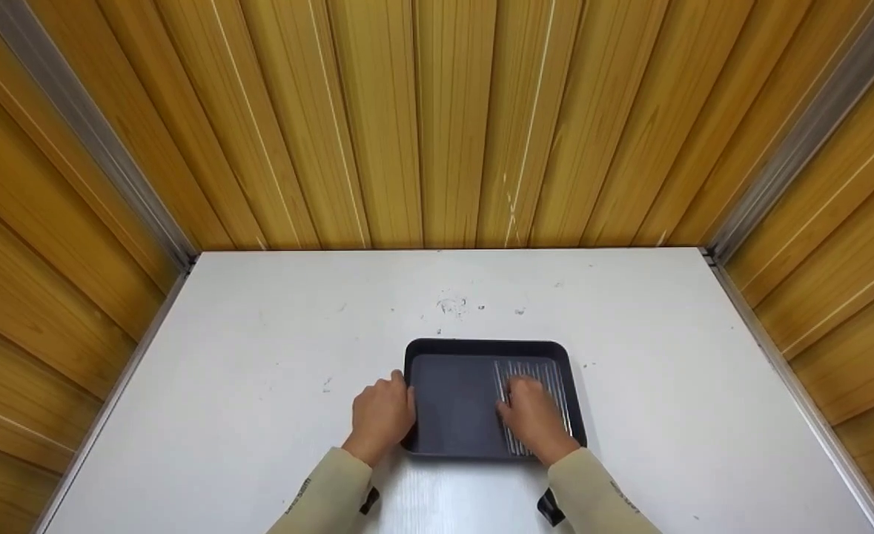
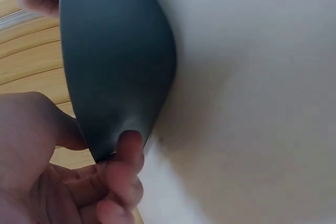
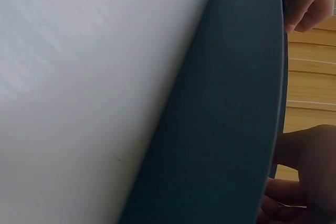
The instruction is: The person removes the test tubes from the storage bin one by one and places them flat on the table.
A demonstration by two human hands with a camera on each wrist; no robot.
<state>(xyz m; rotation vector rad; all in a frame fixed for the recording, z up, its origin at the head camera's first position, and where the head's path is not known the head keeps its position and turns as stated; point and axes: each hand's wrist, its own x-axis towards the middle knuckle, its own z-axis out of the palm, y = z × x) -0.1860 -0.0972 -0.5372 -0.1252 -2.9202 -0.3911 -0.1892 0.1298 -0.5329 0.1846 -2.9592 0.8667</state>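
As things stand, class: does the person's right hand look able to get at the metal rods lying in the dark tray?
Probably yes. The right hand already lies on the metal rods at the right side of the dark tray; nothing covers them. The left hand grips the tray's left rim, away from the rods.

Bright, even light; blurred wrist views

Head view: from above and behind, facing forward and down across the white table [image 1: 259, 356] to the wood-panelled wall [image 1: 437, 119], far enough to take in both hands and the whole dark tray [image 1: 451, 400]. Left wrist view: pressed close against the tray's outer wall [image 2: 115, 61], table beside it. Right wrist view: equally near, along the tray's outer side [image 3: 231, 129]. Shared by all three: tray and table.
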